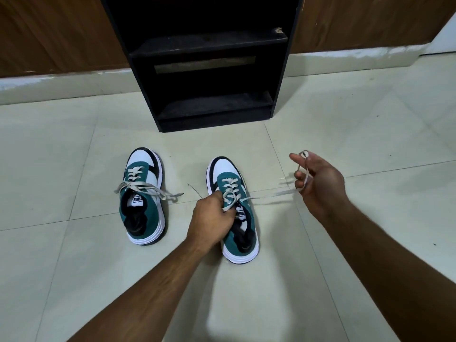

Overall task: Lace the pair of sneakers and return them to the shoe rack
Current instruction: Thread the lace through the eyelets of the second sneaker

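Note:
Two green, white and black sneakers stand on the tiled floor, toes pointing away from me. The left sneaker (144,196) has its lace tied in a loose bow. My left hand (212,218) grips the right sneaker (237,213) at its left side by the upper eyelets, pinching part of the lace. My right hand (318,181) is raised to the right of that shoe, with the free end of the lace (274,193) wound around its fingers and stretched taut from the eyelets. A thin dark lace tip (195,190) pokes out left of my left hand.
A black shoe rack (209,62) with bare shelves stands straight ahead against a wood-panelled wall (49,33). A pale skirting (61,80) runs along the wall's foot. Light floor tiles (74,255) surround the shoes.

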